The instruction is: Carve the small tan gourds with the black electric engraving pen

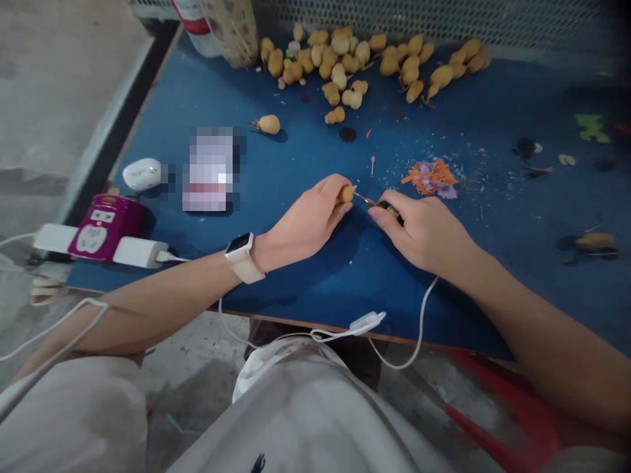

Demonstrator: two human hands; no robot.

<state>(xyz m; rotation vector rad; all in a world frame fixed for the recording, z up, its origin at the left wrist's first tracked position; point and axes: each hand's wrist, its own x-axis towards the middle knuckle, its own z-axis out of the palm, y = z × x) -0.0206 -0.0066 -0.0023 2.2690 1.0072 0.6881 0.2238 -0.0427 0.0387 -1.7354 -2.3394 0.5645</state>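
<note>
At the left of the frame, a flat thing (210, 169) is covered by blurry squares, so I can't tell what it is. The jar (229, 29) and bottle (194, 23) at the upper left are cut off by the top edge. The left fingers hide part of the small gourd (346, 194). The far right is blurry.

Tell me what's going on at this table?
A person's left hand holds a small gourd while the right hand grips a handheld tool, its thin tip at or just off the gourd's end. More gourds lie along the far side of the blue table, and orange and purple scraps sit just beyond the right hand.
</note>
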